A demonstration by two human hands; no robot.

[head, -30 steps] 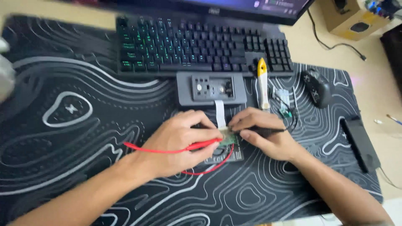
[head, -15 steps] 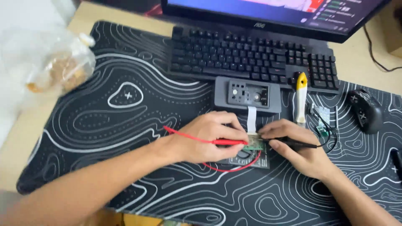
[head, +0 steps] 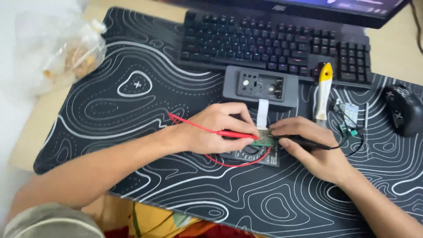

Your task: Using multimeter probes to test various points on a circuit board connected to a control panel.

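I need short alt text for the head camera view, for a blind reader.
Two hands press probes onto a small green circuit board: the left hand holds a red probe, the right hand a black probe, on a black desk mat.

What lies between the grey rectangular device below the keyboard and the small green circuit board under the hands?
A white flat ribbon cable spans grey device to green circuit board, in the head view.

A pale wooden counter (head: 398,48) shows around a large black desk mat with white contour lines (head: 145,105). Beyond the mat's far edge stands the dark lower bezel of a monitor (head: 308,11). Left of the mat the counter gives way to a white surface (head: 13,145). The light is soft and even.
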